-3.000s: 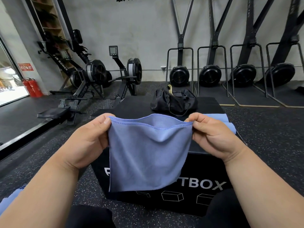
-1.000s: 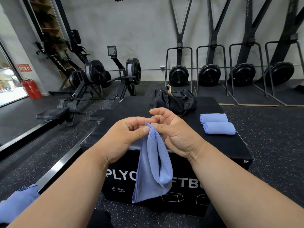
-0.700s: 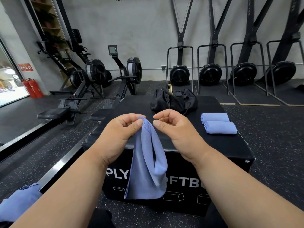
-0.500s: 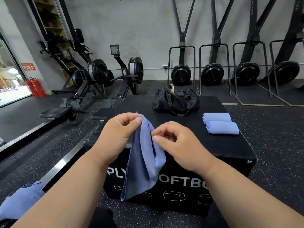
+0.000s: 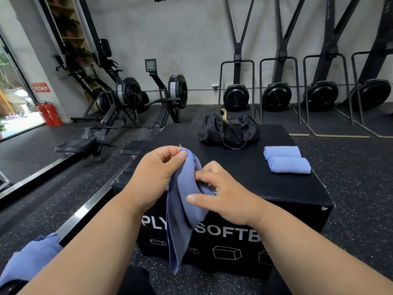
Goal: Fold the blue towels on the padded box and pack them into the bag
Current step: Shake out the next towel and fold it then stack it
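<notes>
A blue towel hangs folded in half in front of the black padded box. My left hand pinches its top corners between thumb and fingers. My right hand is lower, its fingers curled round the towel's right edge at mid height. Two folded blue towels lie side by side on the box's right part. The black bag sits at the box's far edge, its top slack.
More blue cloth lies at my lower left. Rowing machines stand at the back left, and upright ski machines line the far wall. A metal floor rail runs along the box's left side.
The towel went from spread wide between both hands to folded in half. My left hand took both top corners, and my right hand slid down the towel's right edge.
</notes>
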Available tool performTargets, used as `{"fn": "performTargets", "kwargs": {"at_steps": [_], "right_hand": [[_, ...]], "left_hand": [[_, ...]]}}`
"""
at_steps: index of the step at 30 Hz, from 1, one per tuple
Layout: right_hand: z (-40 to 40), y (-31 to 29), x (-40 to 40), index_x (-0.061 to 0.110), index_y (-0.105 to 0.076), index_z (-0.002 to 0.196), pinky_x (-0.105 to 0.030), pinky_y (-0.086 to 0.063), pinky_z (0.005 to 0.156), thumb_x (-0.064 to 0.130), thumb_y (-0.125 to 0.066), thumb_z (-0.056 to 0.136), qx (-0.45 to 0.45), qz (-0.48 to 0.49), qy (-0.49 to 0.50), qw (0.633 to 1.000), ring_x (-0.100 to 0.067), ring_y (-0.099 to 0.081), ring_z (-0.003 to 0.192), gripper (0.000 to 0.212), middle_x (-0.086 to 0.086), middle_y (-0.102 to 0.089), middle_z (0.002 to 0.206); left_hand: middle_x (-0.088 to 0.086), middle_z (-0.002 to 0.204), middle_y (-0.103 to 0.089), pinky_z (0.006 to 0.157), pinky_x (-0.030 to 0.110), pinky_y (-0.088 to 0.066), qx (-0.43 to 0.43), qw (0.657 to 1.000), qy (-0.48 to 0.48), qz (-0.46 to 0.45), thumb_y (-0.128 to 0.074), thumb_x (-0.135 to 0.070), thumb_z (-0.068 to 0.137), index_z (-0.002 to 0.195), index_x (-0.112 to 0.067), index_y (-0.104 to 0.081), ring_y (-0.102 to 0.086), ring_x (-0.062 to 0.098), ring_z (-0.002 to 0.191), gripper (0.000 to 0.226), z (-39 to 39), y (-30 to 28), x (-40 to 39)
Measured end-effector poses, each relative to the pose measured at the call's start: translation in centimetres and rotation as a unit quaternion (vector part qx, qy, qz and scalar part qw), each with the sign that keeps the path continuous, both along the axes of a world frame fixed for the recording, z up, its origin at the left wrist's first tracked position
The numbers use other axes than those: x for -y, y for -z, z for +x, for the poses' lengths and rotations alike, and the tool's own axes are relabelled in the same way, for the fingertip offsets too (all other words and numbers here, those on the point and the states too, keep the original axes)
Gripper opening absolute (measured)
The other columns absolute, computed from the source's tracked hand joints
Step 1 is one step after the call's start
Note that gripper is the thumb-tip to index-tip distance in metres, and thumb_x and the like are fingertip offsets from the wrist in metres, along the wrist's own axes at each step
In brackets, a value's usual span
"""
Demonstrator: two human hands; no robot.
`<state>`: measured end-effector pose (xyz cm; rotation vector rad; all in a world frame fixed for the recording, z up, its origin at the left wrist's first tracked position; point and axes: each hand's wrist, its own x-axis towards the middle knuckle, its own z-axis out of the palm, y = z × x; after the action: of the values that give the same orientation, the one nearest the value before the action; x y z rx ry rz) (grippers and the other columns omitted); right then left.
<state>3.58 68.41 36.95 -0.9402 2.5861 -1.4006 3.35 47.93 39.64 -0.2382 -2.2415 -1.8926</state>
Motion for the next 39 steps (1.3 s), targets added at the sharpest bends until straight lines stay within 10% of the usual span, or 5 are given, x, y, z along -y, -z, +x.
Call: {"fn": "performTargets", "kwargs": {"at_steps": [8,15,22,39], "right_hand": [[1.3,-1.4,1.1,0.006,-0.067,0.098,-0.034,-0.046,0.095,0.055,-0.062,0.083,-0.023,-0.005,-0.068,0.997,-0.016,-0.046,0.105,0.052,-0.003,-0.048,0.105],[2.6,-1.3,1.6,0.022,-0.054,0.078,-0.028,-0.039,0.096,0.041,-0.066,0.09,-0.124,0.009,-0.03,0.992,-0.015,-0.042,0.103,0.025,0.012,-0.049,0.096],[2.4,-1.5,1.2,0.005,-0.038,0.081,-0.056,-0.04,0.068,0.022,-0.056,0.089,0.036,0.021,-0.104,0.994,-0.021,-0.035,0.073,0.026,-0.008,-0.037,0.079],[2.4,-1.7,0.7,0.006,-0.031,0.082,-0.06,-0.029,0.06,0.023,-0.054,0.078,0.176,0.022,-0.142,0.974,-0.046,-0.025,0.075,0.029,-0.023,-0.027,0.081]], "left_hand": [[0.011,0.093,-0.076,0.085,0.047,-0.053,0.058,0.997,0.036,0.04,-0.07,-0.033,0.102,0.099,-0.016,-0.078,-0.066,0.023,0.083,0.018,0.0,0.9,0.2],[0.008,0.087,-0.074,0.078,0.041,-0.052,0.061,0.996,0.035,0.048,-0.07,-0.029,0.102,0.097,-0.013,-0.078,-0.065,0.02,0.077,0.019,0.1,1.1,0.3],[0.009,0.088,-0.076,0.076,0.036,-0.051,0.051,0.999,0.018,-0.001,-0.069,-0.028,0.102,0.096,-0.016,-0.079,-0.065,0.016,0.077,0.017,0.0,1.7,0.7],[0.003,0.091,-0.077,0.08,0.034,-0.05,0.057,0.996,0.065,-0.037,-0.064,-0.027,0.106,0.096,-0.014,-0.077,-0.067,0.014,0.081,0.021,0.6,3.0,0.6]]}}
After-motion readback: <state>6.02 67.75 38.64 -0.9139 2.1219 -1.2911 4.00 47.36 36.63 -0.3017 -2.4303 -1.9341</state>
